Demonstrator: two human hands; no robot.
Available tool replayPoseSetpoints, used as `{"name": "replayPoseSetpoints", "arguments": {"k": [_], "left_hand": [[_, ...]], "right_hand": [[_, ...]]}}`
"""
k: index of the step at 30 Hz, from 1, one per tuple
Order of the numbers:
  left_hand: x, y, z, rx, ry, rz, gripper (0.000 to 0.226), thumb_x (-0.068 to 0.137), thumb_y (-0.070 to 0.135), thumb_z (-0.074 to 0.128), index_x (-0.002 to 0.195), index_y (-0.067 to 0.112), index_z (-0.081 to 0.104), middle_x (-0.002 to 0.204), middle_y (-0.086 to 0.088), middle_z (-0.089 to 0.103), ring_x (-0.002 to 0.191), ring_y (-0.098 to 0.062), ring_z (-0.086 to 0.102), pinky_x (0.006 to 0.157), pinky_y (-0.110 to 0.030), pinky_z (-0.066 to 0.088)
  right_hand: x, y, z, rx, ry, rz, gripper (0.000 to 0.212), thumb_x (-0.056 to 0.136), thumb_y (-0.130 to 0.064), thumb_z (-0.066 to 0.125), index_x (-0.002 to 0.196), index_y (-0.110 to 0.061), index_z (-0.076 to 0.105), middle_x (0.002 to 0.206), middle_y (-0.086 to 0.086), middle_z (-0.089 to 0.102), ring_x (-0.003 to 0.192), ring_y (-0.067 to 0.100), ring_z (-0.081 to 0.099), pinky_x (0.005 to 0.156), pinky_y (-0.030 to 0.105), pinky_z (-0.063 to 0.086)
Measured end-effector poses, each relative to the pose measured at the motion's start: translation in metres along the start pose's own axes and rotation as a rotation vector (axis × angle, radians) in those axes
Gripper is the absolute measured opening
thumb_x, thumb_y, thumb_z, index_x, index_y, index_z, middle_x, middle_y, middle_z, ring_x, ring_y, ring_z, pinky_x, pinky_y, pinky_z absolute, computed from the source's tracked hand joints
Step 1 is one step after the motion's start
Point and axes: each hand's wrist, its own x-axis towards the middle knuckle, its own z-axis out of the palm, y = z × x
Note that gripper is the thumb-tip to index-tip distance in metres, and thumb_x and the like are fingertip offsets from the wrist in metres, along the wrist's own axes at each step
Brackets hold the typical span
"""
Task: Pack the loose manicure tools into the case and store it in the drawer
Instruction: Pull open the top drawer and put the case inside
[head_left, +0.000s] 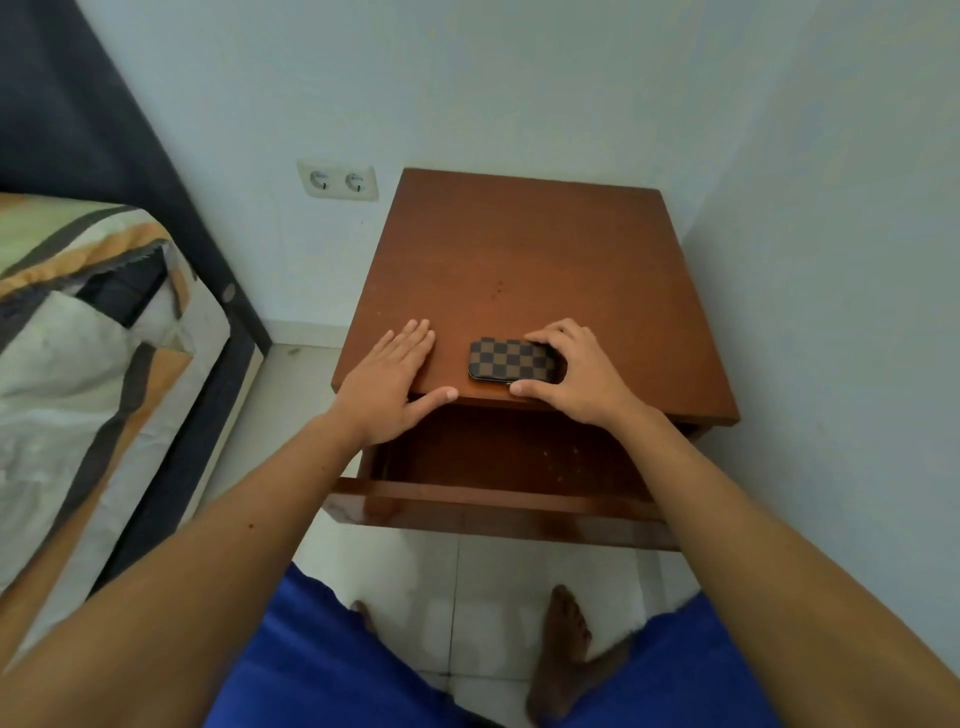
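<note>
At the near edge of the brown wooden nightstand top lies the small rectangular case with a brown and dark checkered cover, closed and flat. Its long axis runs left to right, almost parallel to the near edge. The right hand is on it: the fingers curl over the far right part of the case and the thumb touches its near side, so the hand grips it from the right end. The left hand is just beside the case on the left, not touching it; it rests flat on the wood with straight fingers and the thumb spread toward the case, holding nothing.

Directly under and nearer than the case, the pulled-out wooden drawer stands open, with a dark bare bottom that has some small pale specks. So the case must go only a short way, toward the near side and down, and I think the right hand alone can do it.

The wood looks smooth and a little glossy on the drawer front. The case seems stiff, with rounded corners and a thin bright rim. No loose tools are visible on the top.
</note>
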Motion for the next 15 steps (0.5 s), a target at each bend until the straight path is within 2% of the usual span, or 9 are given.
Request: {"name": "replayPoseSetpoints", "arguments": {"k": [11,15], "left_hand": [[-0.003,0.004,0.001,-0.034,-0.024,-0.043,0.095,0.098,0.076,0.035,0.168,0.016,0.013,0.177,-0.001,0.008,0.163,-0.014,0.001,0.131,-0.032,-0.002],[-0.005,0.007,0.002,-0.03,-0.029,-0.057,0.091,0.101,0.074,0.035,0.169,0.018,0.011,0.177,0.001,0.006,0.163,-0.013,-0.001,0.128,-0.03,-0.004]], "right_hand": [[-0.039,-0.006,-0.003,0.036,-0.031,-0.05,0.077,0.082,-0.059,0.081,0.142,-0.018,0.057,0.128,-0.004,0.049,0.125,0.015,0.043,0.11,0.037,0.044],[-0.071,-0.004,-0.001,0.065,-0.014,-0.079,0.077,0.081,-0.06,0.082,0.142,-0.02,0.057,0.125,-0.008,0.048,0.118,0.011,0.045,0.103,0.028,0.044]]}}
